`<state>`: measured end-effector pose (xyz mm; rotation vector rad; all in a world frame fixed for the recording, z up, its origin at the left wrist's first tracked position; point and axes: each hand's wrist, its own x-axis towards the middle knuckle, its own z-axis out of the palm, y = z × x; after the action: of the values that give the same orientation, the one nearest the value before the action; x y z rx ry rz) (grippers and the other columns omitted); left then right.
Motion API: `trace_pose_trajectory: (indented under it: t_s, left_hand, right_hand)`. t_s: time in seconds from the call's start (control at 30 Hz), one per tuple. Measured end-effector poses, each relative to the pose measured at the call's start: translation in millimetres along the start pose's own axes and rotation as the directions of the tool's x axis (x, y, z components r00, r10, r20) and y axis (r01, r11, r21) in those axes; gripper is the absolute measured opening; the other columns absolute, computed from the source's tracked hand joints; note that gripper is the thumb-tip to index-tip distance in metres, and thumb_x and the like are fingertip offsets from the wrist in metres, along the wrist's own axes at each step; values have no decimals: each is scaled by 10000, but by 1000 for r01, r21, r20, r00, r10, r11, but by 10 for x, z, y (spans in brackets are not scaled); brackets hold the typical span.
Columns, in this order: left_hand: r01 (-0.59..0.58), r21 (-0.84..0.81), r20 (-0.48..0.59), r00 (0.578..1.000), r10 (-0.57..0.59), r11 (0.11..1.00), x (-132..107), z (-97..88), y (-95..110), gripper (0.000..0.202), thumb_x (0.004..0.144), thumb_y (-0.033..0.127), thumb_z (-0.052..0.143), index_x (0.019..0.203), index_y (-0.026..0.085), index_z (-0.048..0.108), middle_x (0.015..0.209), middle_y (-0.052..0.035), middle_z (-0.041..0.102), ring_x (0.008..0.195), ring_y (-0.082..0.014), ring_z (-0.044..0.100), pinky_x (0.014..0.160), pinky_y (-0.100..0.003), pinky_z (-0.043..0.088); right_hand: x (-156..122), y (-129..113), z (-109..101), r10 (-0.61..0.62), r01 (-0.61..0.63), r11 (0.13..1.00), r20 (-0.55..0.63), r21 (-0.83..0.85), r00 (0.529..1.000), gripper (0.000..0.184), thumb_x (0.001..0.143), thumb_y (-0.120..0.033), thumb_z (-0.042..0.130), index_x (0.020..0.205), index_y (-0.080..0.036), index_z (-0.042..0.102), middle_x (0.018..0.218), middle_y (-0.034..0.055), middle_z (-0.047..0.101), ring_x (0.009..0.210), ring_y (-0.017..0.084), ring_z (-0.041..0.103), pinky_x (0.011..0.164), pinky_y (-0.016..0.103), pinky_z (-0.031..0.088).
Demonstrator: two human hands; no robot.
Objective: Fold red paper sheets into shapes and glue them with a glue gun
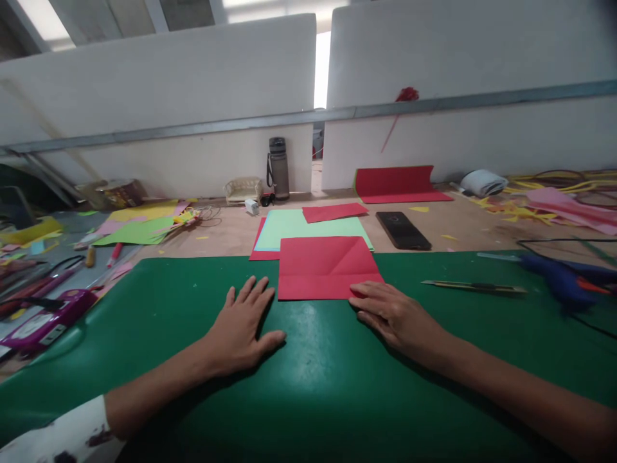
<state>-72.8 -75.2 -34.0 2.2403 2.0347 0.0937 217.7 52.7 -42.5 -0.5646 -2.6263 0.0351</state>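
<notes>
A folded red paper sheet with visible creases lies on the far part of the green cutting mat. My left hand rests flat on the mat, fingers spread, just left of the paper and not touching it. My right hand lies flat on the mat with fingers stretched out, its fingertips touching the paper's near right corner. Neither hand holds anything.
Behind the red paper lie a light green sheet, more red sheets and a black phone. A craft knife and a blue glue gun lie at right. A water bottle stands by the white partition. Paper scraps and tools crowd the left.
</notes>
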Motion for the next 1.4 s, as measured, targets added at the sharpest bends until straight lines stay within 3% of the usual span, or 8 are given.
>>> trace_pose_trajectory:
  t_s: [0.13, 0.23, 0.4, 0.57, 0.67, 0.77, 1.17, 1.4]
  left_hand:
    - [180, 214, -2, 983, -184, 960, 106, -123, -302, 602, 926, 452, 318, 1470, 211, 227, 1536, -90, 141, 1399, -365, 91, 1024, -692, 124]
    - [450, 315, -186, 893, -410, 836, 110, -187, -447, 613, 922, 384, 307, 1448, 73, 260, 1520, -195, 151, 1390, -392, 110, 1008, -697, 139]
    - [7, 113, 48, 999, -13, 994, 70, -19, -130, 731, 911, 503, 298, 1486, 106, 84, 1539, -129, 104, 1414, -282, 91, 1102, -528, 165]
    - [375, 110, -145, 922, -358, 920, 187, -145, -357, 600, 870, 438, 398, 1329, 53, 434, 1465, -233, 301, 1336, -412, 264, 1000, -624, 246]
    - [134, -216, -165, 971, -171, 967, 120, -267, -372, 348, 791, 433, 537, 974, 152, 633, 1024, -106, 661, 960, -255, 599, 817, -346, 461]
    - [21, -426, -1, 1000, -24, 904, 15, -261, -179, 194, 763, 360, 596, 700, 178, 626, 712, -8, 634, 644, -153, 576, 592, -240, 426]
    - [-100, -505, 21, 992, 128, 857, -1, -234, -201, 126, 783, 248, 600, 683, 175, 617, 704, 8, 596, 660, -125, 549, 614, -222, 408]
    - [-98, -375, -85, 994, 71, 922, 50, -193, -310, 155, 812, 187, 490, 678, 164, 564, 666, 7, 552, 611, -123, 497, 588, -232, 365]
  right_hand:
    - [-21, 16, 1, -2, 2, 1000, 1, -6, 1000, 266, 903, -214, 466, 1038, -150, 685, 1135, 131, 664, 1055, 277, 608, 875, 449, 517]
    - [-25, 15, -7, 4, -4, 1000, -4, 3, 1000, 261, 900, -211, 470, 1035, -149, 684, 1126, 129, 667, 1044, 269, 612, 860, 431, 526]
    - [-27, 13, -4, 5, -5, 1000, -1, -2, 1000, 258, 896, -209, 476, 1043, -153, 681, 1132, 131, 663, 1052, 275, 608, 873, 449, 518]
    - [-40, 22, -1, 14, -14, 1000, 11, 16, 1000, 261, 894, -206, 480, 1059, -152, 674, 1144, 133, 657, 1064, 270, 602, 889, 447, 510]
    - [-39, 25, -2, 9, -9, 1000, 6, 27, 1000, 260, 893, -208, 482, 1056, -146, 674, 1139, 138, 657, 1056, 270, 603, 878, 445, 514]
    - [-37, 27, 0, 9, -9, 999, 8, 30, 1000, 264, 894, -206, 477, 1063, -143, 671, 1143, 141, 654, 1063, 268, 598, 878, 445, 512]
    - [-35, 27, 1, 43, -43, 997, 3, 61, 999, 255, 882, -217, 498, 1061, -192, 678, 1150, 117, 657, 1071, 266, 597, 879, 461, 509]
    - [-39, 30, 3, 27, -27, 998, 2, 51, 1000, 257, 888, -213, 493, 1063, -172, 676, 1148, 128, 657, 1070, 269, 600, 886, 458, 507]
